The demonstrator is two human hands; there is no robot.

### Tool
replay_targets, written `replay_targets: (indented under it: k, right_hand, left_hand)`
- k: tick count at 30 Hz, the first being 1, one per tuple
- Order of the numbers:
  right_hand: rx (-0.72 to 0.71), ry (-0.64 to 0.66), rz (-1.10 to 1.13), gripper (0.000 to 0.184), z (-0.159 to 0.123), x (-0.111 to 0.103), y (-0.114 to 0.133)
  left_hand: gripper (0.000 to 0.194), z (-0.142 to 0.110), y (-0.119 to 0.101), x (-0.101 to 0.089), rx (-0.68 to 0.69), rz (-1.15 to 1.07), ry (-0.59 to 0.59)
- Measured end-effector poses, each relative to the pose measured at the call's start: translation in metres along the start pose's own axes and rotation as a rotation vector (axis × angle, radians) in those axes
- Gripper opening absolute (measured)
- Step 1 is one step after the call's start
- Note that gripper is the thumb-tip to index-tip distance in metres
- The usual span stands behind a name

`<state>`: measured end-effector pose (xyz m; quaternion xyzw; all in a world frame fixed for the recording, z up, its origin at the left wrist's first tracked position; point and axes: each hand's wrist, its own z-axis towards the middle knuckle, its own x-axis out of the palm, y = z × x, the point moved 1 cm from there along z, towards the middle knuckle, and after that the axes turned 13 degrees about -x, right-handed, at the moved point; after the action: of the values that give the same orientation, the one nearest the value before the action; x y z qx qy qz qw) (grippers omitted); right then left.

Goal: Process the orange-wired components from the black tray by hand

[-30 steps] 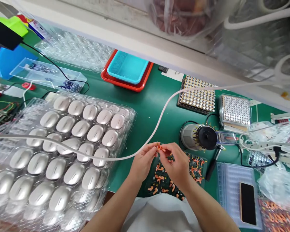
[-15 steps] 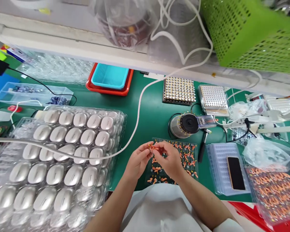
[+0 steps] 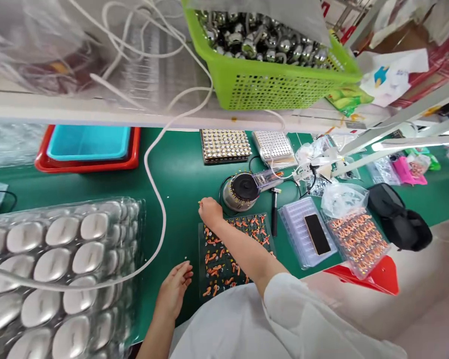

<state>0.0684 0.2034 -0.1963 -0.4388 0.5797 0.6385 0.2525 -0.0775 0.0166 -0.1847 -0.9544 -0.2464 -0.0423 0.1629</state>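
Note:
My right hand reaches forward over the far left corner of a dark tray that holds several small orange parts. Its fingers are curled in a pinch and a tiny orange bit shows at the fingertips. A round black and silver device stands just right of that hand. My left hand rests near the green table's front edge, fingers together and slightly bent, with nothing visible in it. It lies between the dark tray and a clear blister tray of silver oval shells.
A white cable loops from the shelf across the shells. A teal basket in a red tray sits at the back left; two studded metal blocks behind the device. Right: a clear tray with a black pad, a bag of orange parts, a black bag. A green basket stands on the shelf.
The hands were together holding a small orange part. They have separated: the right hand moved forward to the tray's far corner, the left dropped toward the table edge. The camera swung up and right.

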Motion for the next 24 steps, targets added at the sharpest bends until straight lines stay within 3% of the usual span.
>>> replay_targets:
  k: [5,9,12,16,24]
  right_hand:
    - [0.007,0.095,-0.045,0.013,0.004,0.017,0.0]
    - [-0.012,0.1,-0.059,0.019,-0.017,0.013,0.01]
    - [-0.058,0.075,-0.043,0.027,-0.05,-0.001,0.018]
    - [-0.084,0.055,-0.01,0.019,-0.109,-0.024,0.013]
    - [0.09,-0.102,-0.065,0.027,-0.203,-0.065,-0.023]
  left_hand:
    - [0.037,0.003,-0.009,-0.001,-0.027,0.015,-0.014]
    - [0.035,0.008,-0.016,0.004,-0.022,0.041,-0.027]
    - [0.034,0.01,-0.02,0.008,-0.028,0.048,-0.064]
    - [0.032,0.014,-0.023,0.007,-0.029,0.05,-0.054]
    - [0.02,0.032,-0.018,0.0,-0.065,0.103,-0.1]
